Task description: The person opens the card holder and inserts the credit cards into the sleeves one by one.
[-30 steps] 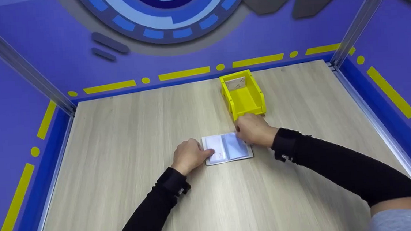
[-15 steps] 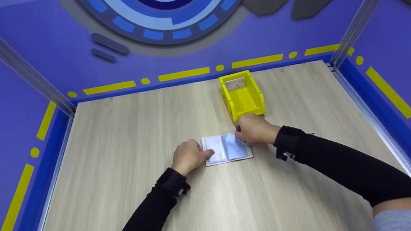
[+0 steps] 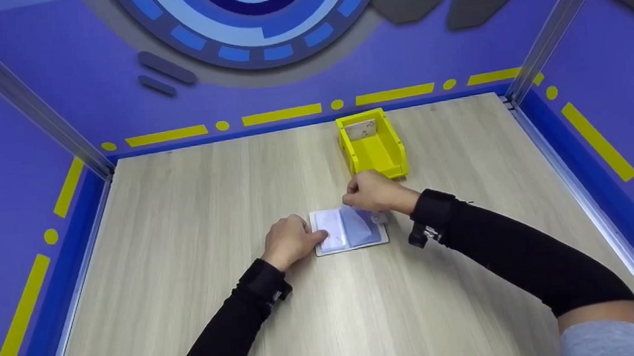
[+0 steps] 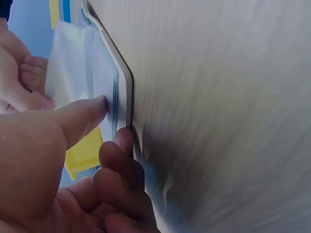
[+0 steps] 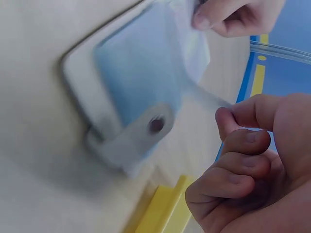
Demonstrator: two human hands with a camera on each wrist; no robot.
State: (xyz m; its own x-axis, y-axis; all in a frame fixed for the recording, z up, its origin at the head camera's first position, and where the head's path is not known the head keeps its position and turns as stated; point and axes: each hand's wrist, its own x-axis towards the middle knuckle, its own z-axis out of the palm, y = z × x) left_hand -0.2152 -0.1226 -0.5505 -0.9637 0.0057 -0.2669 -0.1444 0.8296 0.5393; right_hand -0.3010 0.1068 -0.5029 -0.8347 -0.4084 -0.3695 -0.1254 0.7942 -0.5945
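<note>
A card holder (image 3: 321, 251) with a pale cover and clear plastic sleeves lies spread out on the table, left of centre between both hands. My left hand (image 3: 289, 240) grips its left side, thumb on top of the sleeves and fingertips at the cover's edge in the left wrist view. With thumb and forefinger, my right hand (image 3: 374, 190) pinches the corner of a clear sleeve page (image 4: 70, 63), which stands lifted and bent over the right half. A snap strap (image 5: 138, 133) with a dark metal button sticks out from the right cover in the right wrist view.
Just beyond the right hand stands a yellow bin (image 3: 400, 157), with a patterned card (image 3: 361, 130) leaning inside its back wall. The wooden table (image 3: 185, 222) is bounded by blue-purple panels (image 3: 265, 100) and metal posts.
My right hand has moved left and slightly up, raising the sleeve page off the right half and uncovering the snap strap. The left hand keeps its hold in place.
</note>
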